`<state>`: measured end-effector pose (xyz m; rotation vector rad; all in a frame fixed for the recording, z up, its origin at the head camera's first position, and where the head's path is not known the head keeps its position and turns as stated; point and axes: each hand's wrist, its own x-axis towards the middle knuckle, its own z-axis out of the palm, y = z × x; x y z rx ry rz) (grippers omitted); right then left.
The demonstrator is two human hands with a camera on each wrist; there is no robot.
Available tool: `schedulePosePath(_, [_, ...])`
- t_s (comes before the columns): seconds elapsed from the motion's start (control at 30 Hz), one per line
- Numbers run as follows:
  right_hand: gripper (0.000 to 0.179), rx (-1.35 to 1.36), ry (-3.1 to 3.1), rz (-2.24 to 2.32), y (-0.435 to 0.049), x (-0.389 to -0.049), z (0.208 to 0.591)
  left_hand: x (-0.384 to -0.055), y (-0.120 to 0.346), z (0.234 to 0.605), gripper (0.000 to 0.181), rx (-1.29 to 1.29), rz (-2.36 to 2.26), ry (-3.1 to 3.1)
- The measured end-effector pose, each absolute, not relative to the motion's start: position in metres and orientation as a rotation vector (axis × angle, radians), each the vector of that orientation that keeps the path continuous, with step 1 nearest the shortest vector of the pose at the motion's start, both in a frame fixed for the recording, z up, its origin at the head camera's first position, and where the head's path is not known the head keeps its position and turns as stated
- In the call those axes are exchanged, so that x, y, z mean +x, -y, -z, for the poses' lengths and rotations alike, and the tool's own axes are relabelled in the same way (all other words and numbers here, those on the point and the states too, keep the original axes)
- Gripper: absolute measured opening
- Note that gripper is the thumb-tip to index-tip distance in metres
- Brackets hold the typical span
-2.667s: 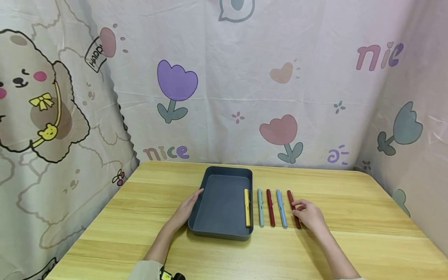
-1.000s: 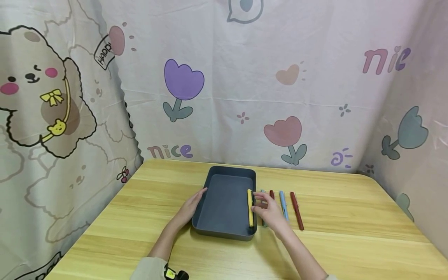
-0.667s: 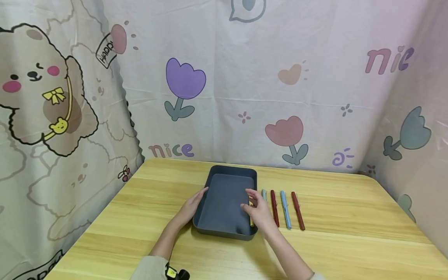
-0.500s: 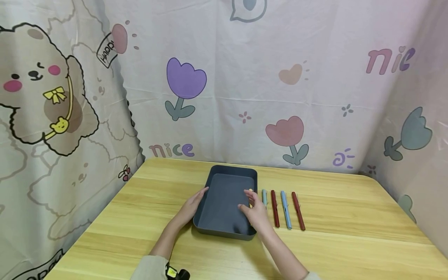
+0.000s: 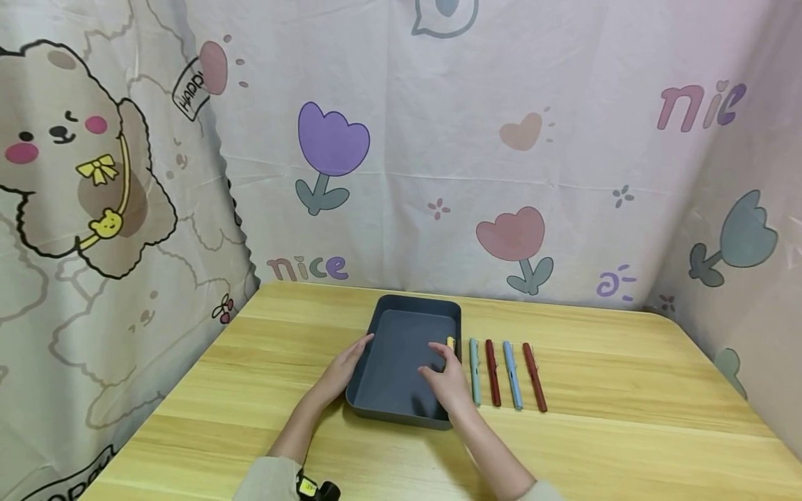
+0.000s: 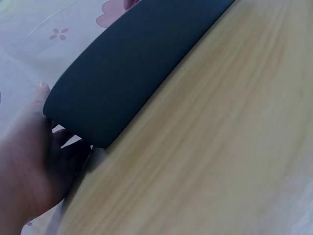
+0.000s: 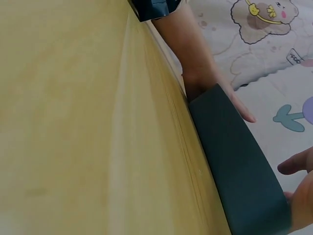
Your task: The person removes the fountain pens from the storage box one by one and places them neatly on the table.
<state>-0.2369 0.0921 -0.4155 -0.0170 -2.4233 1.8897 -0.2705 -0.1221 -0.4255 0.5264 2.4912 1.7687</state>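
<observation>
A dark grey rectangular tray (image 5: 401, 369) lies on the wooden table. My left hand (image 5: 338, 372) rests along its left wall with extended fingers; the left wrist view shows that hand (image 6: 29, 161) at the tray's corner. My right hand (image 5: 452, 383) is over the tray's right side, thumb and fingers spread apart, nothing between them. It hides most of a yellow pen (image 5: 450, 342) inside the tray by the right wall. Right of the tray lie a teal pen (image 5: 475, 372), a dark red pen (image 5: 493, 372), a light blue pen (image 5: 512, 376) and another dark red pen (image 5: 535, 377), side by side.
The light wood table (image 5: 614, 376) extends to both sides of the tray. A pale curtain (image 5: 401, 139) printed with flowers hangs behind its far edge and along the sides. A black device (image 5: 316, 489) sits at my left wrist.
My right hand has left the rightmost dark red pen and moved left across the row to over the tray. The pens and tray keep their places; my left hand stays on the tray.
</observation>
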Motion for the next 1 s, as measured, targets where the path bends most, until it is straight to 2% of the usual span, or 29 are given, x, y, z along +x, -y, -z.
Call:
schedulePosePath(0.5, [0.051, -0.033, 2.556, -1.919, -0.088, -0.246, 0.423, -0.271, 0.12, 0.425, 0.045, 0.519, -1.775, -2.485])
schedulePosePath(0.8, [0.047, 0.229, 2.686, -1.674, -0.087, -0.252, 0.428, -0.271, 0.121, 0.425, 0.044, 0.495, -1.778, -2.484])
schedulePosePath(1.0, [0.042, 0.345, 2.699, -1.665, -0.087, -0.253, 0.43, -0.27, 0.121, 0.424, 0.044, 0.487, -1.787, -2.477])
